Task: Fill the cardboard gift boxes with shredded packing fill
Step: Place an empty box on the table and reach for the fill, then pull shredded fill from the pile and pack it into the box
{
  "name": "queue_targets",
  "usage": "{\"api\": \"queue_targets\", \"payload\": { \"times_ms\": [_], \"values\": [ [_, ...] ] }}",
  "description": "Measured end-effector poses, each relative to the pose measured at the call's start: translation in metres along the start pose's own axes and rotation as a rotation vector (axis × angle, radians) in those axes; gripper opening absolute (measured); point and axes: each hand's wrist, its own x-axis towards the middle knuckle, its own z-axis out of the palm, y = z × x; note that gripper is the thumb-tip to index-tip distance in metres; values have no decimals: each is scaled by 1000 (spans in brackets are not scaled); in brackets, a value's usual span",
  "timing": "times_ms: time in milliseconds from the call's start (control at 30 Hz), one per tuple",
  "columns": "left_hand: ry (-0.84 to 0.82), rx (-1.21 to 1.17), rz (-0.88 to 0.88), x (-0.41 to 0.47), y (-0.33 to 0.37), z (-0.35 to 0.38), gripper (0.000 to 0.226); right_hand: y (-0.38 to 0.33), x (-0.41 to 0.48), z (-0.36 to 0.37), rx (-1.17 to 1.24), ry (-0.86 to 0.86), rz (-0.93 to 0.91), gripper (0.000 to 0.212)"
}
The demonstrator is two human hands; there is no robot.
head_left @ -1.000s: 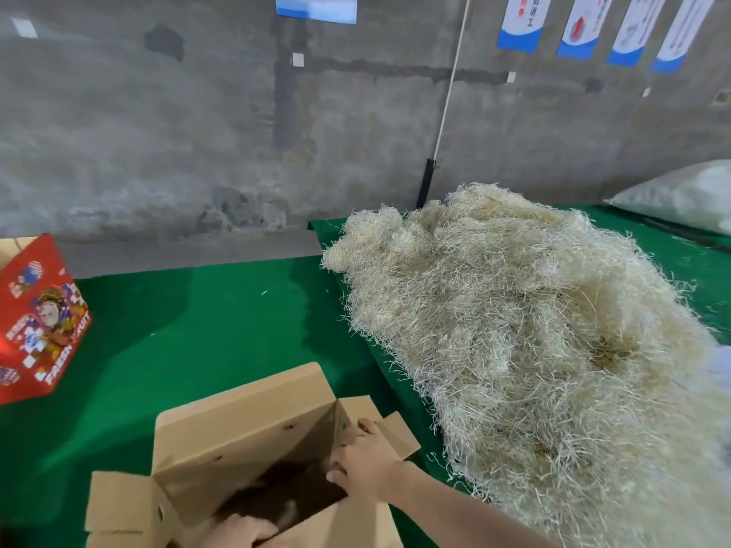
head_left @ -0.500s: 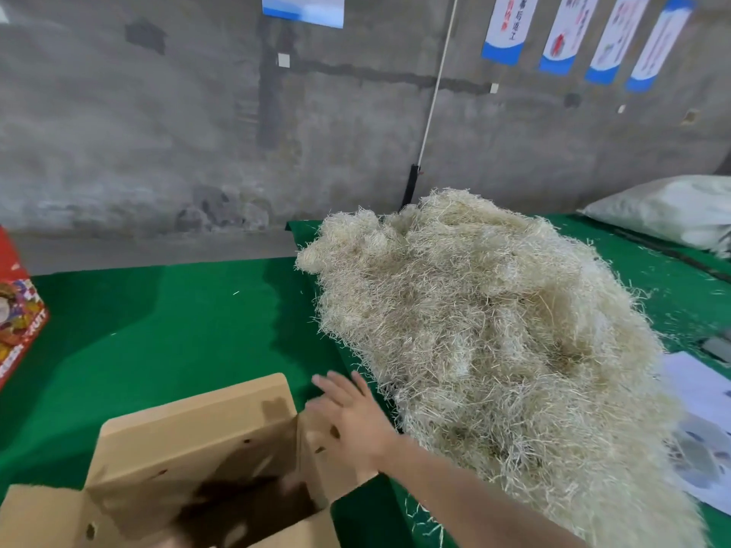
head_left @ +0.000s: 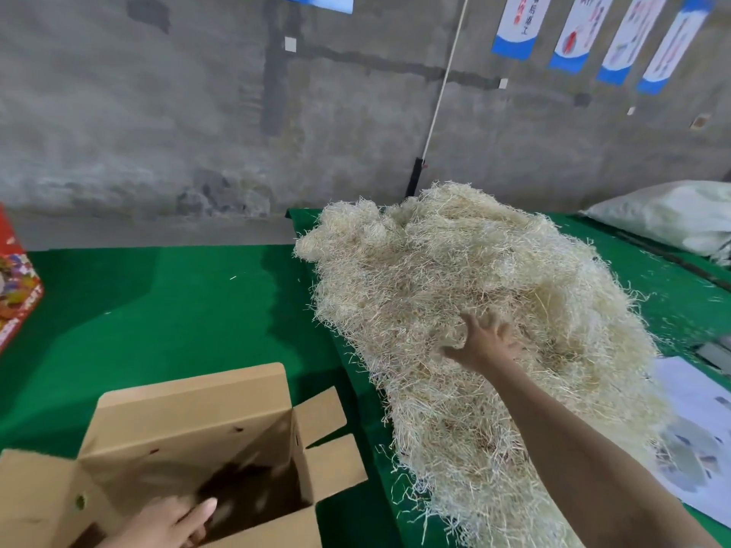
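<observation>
Presses splayed right hand (head_left: 488, 344) into pale, straw-like shredded fill (head_left: 455, 270), centre right.
Rests left hand (head_left: 166, 524), fingers loosely straight, in open brown cardboard box (head_left: 190, 413), lower left.

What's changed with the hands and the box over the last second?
The right hand left the box flap and reached right, spread open, onto the fill pile. The left hand stays at the box's near edge; the box stays open.
</observation>
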Motion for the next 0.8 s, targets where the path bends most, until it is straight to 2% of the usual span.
{"api": "queue_targets", "payload": {
  "times_ms": [33, 67, 167, 267, 400, 533, 667, 733, 800],
  "values": [
    [62, -78, -3, -12, -9, 2, 45, -4, 3, 0, -29, 14, -3, 93],
    [99, -70, -78, -15, 7, 2, 47, -8, 8, 1, -38, 10, -12, 94],
    [139, -117, -137, -23, 28, 2, 51, -21, 16, 5, -21, -89, -19, 94],
    [154, -61, -114, -26, 35, 6, 53, -29, 15, 16, -153, -159, -46, 93],
    [176, 19, -39, -27, 30, 11, 57, -26, 11, 28, -262, -132, 3, 81],
    [162, 87, 36, -29, 28, 12, 59, -23, 6, 33, -309, 19, -17, 45],
    [65, 108, 86, -30, 32, 15, 54, -25, 13, 12, -200, 301, -68, 31],
    [10, 130, 125, -30, 38, 16, 56, -22, 14, 6, -170, 350, -105, 35],
    [-53, 152, 163, -31, 45, 19, 60, -14, 7, 13, -198, 169, -136, 63]
  ]
}}
